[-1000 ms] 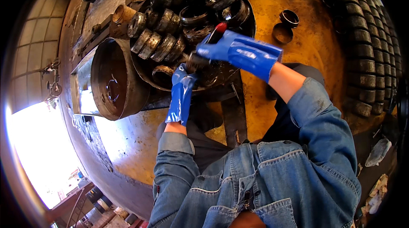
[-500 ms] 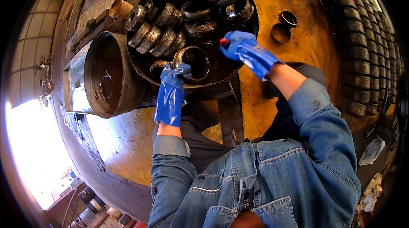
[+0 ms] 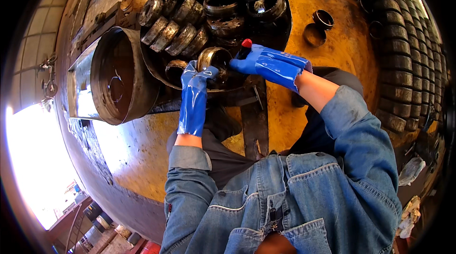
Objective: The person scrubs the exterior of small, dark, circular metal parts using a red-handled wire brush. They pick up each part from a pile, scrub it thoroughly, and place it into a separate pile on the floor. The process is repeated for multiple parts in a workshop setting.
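Gripping a brass-coloured metal ring [image 3: 213, 59] at the centre top of the frame, the gloved left hand [image 3: 197, 76] closes its fingers on the near rim, holding it over the round tray [image 3: 154, 71] of greasy rings. The gloved right hand [image 3: 263, 61] wraps tight around a red-tipped tool [image 3: 245, 47] just beside the ring. Oil on the gloves could let the ring slip and drop among the stacked bearing races [image 3: 178, 33], or the tool could skid off the rim toward the left fingers.

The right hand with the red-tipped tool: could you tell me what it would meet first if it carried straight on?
The right hand points left, so it would probably meet the metal ring in the left hand first, though depth is unclear.
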Available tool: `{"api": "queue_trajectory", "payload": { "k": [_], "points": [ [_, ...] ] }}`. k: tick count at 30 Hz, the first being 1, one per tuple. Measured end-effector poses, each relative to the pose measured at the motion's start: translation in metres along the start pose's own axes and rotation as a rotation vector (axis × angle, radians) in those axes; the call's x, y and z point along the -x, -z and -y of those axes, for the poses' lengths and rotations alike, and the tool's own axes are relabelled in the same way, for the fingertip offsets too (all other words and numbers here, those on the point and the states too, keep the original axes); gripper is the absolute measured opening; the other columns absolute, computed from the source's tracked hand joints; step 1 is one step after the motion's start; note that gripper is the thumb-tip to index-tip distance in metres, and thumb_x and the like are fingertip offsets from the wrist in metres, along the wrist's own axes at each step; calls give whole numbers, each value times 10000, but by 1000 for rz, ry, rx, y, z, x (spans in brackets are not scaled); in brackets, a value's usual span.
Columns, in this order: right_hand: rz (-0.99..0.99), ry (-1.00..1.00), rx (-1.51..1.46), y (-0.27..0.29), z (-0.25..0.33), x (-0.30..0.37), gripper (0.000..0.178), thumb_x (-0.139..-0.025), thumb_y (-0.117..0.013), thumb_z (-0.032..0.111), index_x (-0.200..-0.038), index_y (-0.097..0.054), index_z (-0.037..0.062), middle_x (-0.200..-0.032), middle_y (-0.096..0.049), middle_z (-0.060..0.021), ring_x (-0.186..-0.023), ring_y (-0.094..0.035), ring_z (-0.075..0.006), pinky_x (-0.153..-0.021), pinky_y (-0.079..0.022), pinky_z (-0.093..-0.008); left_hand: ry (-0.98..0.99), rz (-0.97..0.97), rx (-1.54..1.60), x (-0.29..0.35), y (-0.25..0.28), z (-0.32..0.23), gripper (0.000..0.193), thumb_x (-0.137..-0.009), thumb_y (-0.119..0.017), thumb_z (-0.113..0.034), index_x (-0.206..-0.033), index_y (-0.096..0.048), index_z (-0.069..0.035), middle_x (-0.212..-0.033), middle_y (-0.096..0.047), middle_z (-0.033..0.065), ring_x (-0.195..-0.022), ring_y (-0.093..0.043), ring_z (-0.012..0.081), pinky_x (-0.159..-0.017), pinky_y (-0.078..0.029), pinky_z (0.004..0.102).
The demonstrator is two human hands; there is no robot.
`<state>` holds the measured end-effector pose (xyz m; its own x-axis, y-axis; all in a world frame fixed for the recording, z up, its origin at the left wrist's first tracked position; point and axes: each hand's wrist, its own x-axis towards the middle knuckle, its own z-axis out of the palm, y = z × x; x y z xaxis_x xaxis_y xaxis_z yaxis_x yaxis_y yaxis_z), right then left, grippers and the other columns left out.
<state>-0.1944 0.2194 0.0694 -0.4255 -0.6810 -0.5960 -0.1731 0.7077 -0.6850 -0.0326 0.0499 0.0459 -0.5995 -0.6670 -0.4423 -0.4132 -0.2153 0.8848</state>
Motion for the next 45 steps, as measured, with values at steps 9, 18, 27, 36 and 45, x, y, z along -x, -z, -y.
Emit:
{"api": "queue_trajectory", "payload": {
  "k": [9,18,27,36,45],
  "points": [
    [-125,87,130,8,-5,2,442,-867,-705,469,-1049,-757,69,-949,-758,-157,-880,-718,-258,-822,-556,-383,20,91,73,9,-1,-3,292,-725,-840,-50,-971,-688,-10,-791,-688,55,-641,-618,152,-620,-494,285],
    [-323,-77,39,55,-14,0,482,-841,-684,516,-1056,-759,92,-985,-757,-142,-910,-718,-311,-859,-565,-400,-6,133,-148,7,-11,-11,338,-714,-860,-30,-1015,-707,-15,-858,-711,30,-710,-646,136,-660,-537,292],
    [-150,306,48,33,35,16,532,-872,-693,581,-1125,-753,117,-979,-739,-147,-878,-694,-255,-855,-540,-388,-245,292,-364,-21,-20,42,302,-751,-834,-162,-1007,-726,-42,-891,-746,80,-824,-706,177,-769,-566,324],
    [-234,115,-161,73,-6,1,440,-949,-629,525,-1186,-730,168,-1025,-726,-133,-943,-657,-259,-870,-502,-381,-204,197,-468,19,-18,-16,352,-671,-836,-77,-982,-681,-17,-836,-695,16,-735,-610,80,-658,-537,266],
    [-348,-95,-172,63,9,25,635,-855,-643,499,-1123,-685,-75,-1110,-709,-274,-1077,-679,-393,-947,-519,-415,-122,124,-498,32,-10,-23,370,-657,-872,-98,-970,-687,-28,-827,-695,21,-747,-601,95,-698,-533,285]
  ]
}}
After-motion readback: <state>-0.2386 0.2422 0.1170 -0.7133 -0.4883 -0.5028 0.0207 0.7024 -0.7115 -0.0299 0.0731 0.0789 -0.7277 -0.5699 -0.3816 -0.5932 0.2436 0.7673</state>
